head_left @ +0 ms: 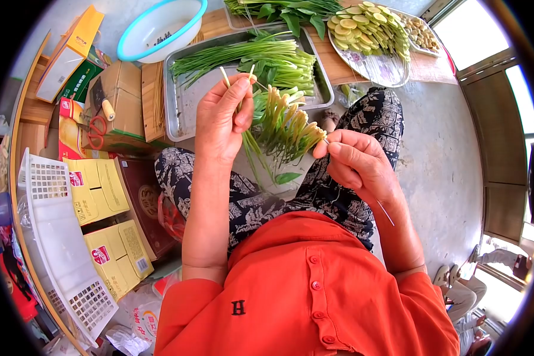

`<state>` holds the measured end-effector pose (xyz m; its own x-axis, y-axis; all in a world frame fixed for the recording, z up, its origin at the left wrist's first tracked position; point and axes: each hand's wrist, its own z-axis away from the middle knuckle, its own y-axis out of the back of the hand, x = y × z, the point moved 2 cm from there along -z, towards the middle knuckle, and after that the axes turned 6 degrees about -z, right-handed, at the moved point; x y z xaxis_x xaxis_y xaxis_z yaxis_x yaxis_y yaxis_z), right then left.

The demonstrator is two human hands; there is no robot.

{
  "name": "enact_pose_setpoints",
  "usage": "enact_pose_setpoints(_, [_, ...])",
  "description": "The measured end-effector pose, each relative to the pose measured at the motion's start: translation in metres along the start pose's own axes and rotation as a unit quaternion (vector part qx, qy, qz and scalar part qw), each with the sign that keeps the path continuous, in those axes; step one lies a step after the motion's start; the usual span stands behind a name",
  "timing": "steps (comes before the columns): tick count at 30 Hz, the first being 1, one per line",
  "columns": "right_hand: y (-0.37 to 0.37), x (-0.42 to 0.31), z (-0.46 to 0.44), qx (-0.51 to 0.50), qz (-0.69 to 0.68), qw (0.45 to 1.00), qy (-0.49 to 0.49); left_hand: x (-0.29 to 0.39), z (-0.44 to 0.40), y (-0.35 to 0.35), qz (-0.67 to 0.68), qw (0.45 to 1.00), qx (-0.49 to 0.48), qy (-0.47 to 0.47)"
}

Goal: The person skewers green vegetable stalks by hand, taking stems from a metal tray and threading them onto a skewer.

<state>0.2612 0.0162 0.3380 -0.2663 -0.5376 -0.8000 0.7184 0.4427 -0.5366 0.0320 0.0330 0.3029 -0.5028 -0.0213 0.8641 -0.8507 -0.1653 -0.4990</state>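
My left hand (224, 115) is closed, pinching pale green vegetable stems (250, 145) whose leafy ends hang down between my knees. My right hand (362, 160) grips a thin metal skewer (385, 212) whose bare end sticks out below the palm. Between the two hands, a row of threaded greens (288, 127) hangs from the skewer, with the pale stem ends on top. The skewer's far end runs up toward my left fingertips. Just beyond my hands, a metal tray (183, 110) holds bundles of long green stems (237, 56) and cut stalks.
Behind the tray are a blue-rimmed basin (137, 56) and more leafy greens (285, 9). A patterned plate (368, 65) bears skewered round slices (368, 26). Red-handled scissors (97, 132) and a cardboard box (121, 98) sit left. Yellow boxes (98, 188) and a white plastic basket (62, 228) stand lower left.
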Motion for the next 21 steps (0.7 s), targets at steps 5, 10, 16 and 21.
enact_pose_setpoints(5, [0.0013, 0.0008, 0.0003, -0.002, 0.001, 1.000, 0.001, 0.0003, 0.0002, 0.0033, -0.004, 1.000, -0.012, -0.001])
enact_pose_setpoints(10, [0.0026, 0.0012, 0.0006, -0.006, -0.004, 1.000, -0.003, 0.0015, 0.0005, 0.0054, -0.006, 1.000, -0.024, 0.007])
enact_pose_setpoints(16, [0.0047, 0.0018, 0.0009, -0.018, -0.009, 1.000, -0.012, 0.0005, 0.0012, 0.0085, -0.004, 0.999, -0.037, 0.021])
enact_pose_setpoints(21, [0.0049, 0.0019, 0.0001, -0.025, -0.016, 0.999, -0.017, 0.0013, 0.0020, 0.0105, -0.001, 0.998, -0.054, 0.033])
